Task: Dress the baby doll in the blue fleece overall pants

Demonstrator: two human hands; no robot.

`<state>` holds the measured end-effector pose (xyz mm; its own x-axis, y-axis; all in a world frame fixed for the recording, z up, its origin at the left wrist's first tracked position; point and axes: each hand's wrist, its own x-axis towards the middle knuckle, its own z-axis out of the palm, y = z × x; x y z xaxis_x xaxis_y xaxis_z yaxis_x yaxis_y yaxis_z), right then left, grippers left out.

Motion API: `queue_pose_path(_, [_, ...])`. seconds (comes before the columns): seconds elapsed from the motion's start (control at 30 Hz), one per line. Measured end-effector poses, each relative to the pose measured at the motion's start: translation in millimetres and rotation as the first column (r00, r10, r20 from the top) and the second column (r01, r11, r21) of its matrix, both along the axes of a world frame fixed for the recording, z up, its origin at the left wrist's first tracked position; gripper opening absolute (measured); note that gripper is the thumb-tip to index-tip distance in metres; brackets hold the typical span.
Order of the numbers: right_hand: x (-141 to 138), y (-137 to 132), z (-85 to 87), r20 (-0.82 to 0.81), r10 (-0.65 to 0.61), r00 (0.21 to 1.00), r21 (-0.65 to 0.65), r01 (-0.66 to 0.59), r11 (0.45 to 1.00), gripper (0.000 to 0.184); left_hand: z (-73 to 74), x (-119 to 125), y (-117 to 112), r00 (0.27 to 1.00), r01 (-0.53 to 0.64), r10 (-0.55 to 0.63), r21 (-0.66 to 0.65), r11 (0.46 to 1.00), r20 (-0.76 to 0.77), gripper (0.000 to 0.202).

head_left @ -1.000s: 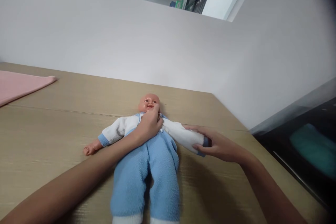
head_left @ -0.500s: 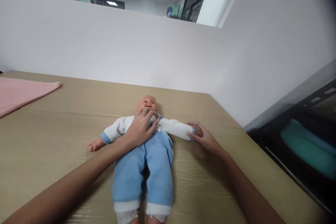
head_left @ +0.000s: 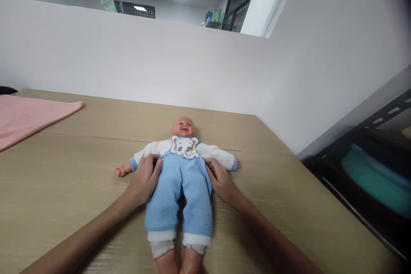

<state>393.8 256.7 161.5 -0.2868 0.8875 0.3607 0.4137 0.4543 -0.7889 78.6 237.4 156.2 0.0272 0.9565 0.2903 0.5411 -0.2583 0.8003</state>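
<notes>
A baby doll (head_left: 180, 180) lies on its back on the wooden table, head away from me and arms spread. It wears a blue and white fleece outfit with an elephant face (head_left: 184, 147) on the chest. My left hand (head_left: 144, 180) holds the left side of its waist, thumb on top and fingertips partly hidden under the doll's arm. Against the opposite side, my right hand (head_left: 221, 180) grips the waist, its fingers tucked beneath the white sleeve. The doll's bare lower legs run out of the bottom of the picture.
A pink cloth (head_left: 35, 117) lies at the table's left. Behind the table (head_left: 96, 120) stands a white partition wall (head_left: 144, 60). Past the right edge is a black rack (head_left: 321, 175) with a teal item (head_left: 372, 180) in it.
My left hand has moved from the doll's chest down to its side, uncovering the elephant face. My right hand has let go of the doll's hand and come in to the waist.
</notes>
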Motion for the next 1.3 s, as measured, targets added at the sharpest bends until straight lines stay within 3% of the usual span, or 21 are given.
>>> queue_pose_path(0.1, [-7, 6, -9.7, -0.188, -0.049, 0.981, -0.139, 0.023, 0.990, 0.042, -0.4, -1, 5, 0.997, 0.007, 0.003, -0.121, 0.993, 0.077, 0.041])
queue_pose_path(0.23, [-2, 14, -10.2, -0.219, -0.031, 0.975, -0.202, -0.014, 0.979, 0.052, -2.0, -8, 15, 0.972, 0.075, -0.012, -0.261, 0.962, 0.233, 0.040])
queue_pose_path(0.4, [2, 9, -4.9, -0.155, 0.023, 0.988, -0.180, -0.051, 0.982, 0.050, -6.0, -18, 20, 0.939, 0.208, -0.126, -0.236, 0.949, 0.319, 0.033])
queue_pose_path(0.57, [11, 4, -4.4, -0.103, 0.020, 0.994, -0.131, -0.034, 0.991, 0.050, -12.4, -21, 20, 0.912, 0.262, -0.180, -0.185, 0.947, 0.369, 0.030])
queue_pose_path(0.77, [8, 5, -11.5, -0.190, -0.005, 0.982, -0.167, -0.027, 0.986, 0.050, -16.1, -20, 19, 0.930, 0.243, -0.175, -0.182, 0.953, 0.325, 0.036])
queue_pose_path(0.9, [2, 8, -20.8, -0.354, -0.137, 0.925, -0.242, 0.051, 0.969, 0.054, -17.8, -21, 21, 0.932, 0.237, -0.174, -0.169, 0.957, 0.317, 0.037])
queue_pose_path(1.1, [0, 18, -31.7, -0.339, -0.234, 0.911, -0.194, 0.175, 0.965, 0.052, -17.6, -21, 24, 0.951, 0.170, -0.129, -0.127, 0.977, 0.281, 0.037])
queue_pose_path(1.3, [-1, 26, -33.5, -0.255, -0.193, 0.947, -0.192, 0.146, 0.970, 0.048, -16.7, -14, 21, 0.987, 0.065, -0.052, -0.084, 0.994, 0.151, 0.034])
